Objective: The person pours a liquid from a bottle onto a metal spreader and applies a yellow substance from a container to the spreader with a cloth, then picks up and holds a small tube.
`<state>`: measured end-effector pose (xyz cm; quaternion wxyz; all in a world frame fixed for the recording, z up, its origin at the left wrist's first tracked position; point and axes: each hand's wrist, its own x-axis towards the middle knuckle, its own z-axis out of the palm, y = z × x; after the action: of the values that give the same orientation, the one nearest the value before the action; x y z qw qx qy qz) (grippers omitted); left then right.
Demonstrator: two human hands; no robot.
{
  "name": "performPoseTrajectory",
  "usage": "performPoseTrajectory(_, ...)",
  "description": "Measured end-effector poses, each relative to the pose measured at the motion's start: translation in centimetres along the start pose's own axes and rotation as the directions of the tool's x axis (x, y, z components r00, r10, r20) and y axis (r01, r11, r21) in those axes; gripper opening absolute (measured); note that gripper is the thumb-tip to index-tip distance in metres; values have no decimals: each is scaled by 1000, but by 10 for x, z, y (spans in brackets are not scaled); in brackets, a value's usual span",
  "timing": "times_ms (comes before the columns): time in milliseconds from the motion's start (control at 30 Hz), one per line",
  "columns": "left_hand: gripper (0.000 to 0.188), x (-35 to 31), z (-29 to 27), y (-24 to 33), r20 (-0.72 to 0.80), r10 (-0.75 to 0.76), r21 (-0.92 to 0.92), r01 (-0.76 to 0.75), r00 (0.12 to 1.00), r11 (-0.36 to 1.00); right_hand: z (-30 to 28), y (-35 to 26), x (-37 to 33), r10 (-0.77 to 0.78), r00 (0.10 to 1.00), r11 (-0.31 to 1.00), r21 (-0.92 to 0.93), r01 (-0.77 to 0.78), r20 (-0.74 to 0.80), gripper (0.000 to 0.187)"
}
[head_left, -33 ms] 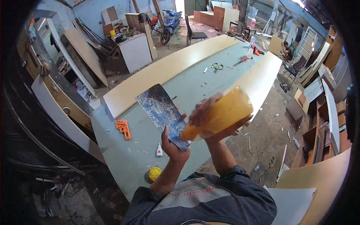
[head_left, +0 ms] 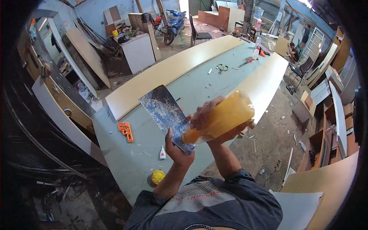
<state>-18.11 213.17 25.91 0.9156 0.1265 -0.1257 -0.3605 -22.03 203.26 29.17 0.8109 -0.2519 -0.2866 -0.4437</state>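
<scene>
My left hand [head_left: 177, 147] grips the lower end of a wide metal scraper blade [head_left: 163, 109], stained blue and rust, held flat above the grey-green worktable [head_left: 134, 153]. My right hand [head_left: 209, 115] holds a plastic bottle of amber-yellow liquid [head_left: 226, 117], tipped on its side with its neck pointing down at the blade's lower end near my left hand. Both hands are close together over the table's near end.
On the table lie an orange plastic piece [head_left: 125, 131], a small white glue bottle [head_left: 162, 153], a yellow lid [head_left: 157, 177], scissors [head_left: 221, 68] and bottles at the far end. Long cream boards [head_left: 168, 73] flank the table. A person [head_left: 294, 51] sits at the far right; a motorbike [head_left: 173, 23] stands behind.
</scene>
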Motion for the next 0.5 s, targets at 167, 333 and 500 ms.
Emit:
performPoseTrajectory(167, 59, -4, -3, -3, 18, -63, -79, 64, 998, 995, -27, 2, -4, 2, 995, 995, -99, 8, 103, 101)
performPoseTrajectory(333, 59, -5, -4, -7, -4, 34, 84, -33, 999, 996, -33, -6, 7, -13, 973, 996, -85, 33, 230, 100)
performPoseTrajectory(500, 57, -3, -5, -7, -14, -11, 13, 11, 1000, 1000, -11, -17, 12, -46, 999, 998, -46, 45, -9, 98)
